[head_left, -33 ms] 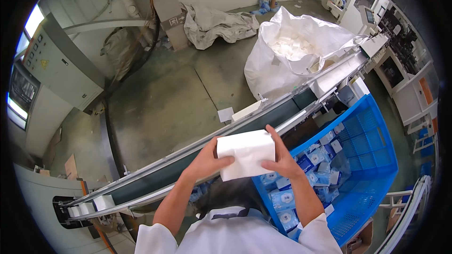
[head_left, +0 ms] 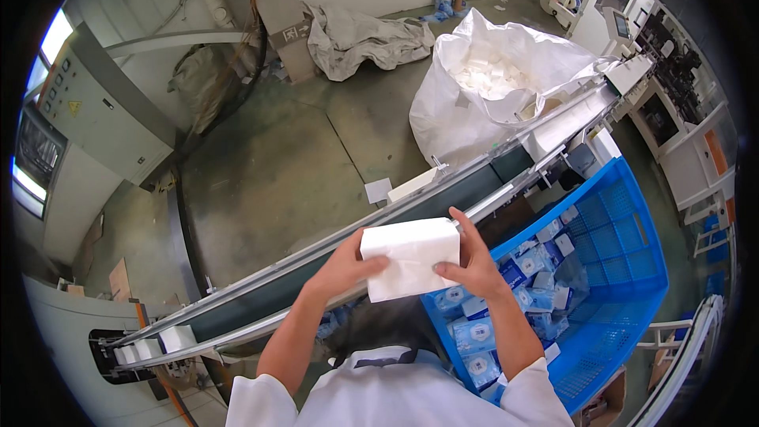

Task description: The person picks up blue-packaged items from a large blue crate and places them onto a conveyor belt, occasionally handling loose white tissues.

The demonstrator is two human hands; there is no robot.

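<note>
White tissue stack [head_left: 411, 257], one, between two hands [head_left: 344, 267] [head_left: 473, 262]

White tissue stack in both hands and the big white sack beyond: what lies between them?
In the head view, the conveyor belt runs between the tissue stack and the sack.

Single head-worn fisheye view, steeply downward, close above conveyor [head_left: 332, 269].

Blue-and-white packets [head_left: 506, 300] fill the blue crate [head_left: 624, 269]; a yellow triangular sign [head_left: 74, 108] marks the grey cabinet [head_left: 103, 119].
</note>
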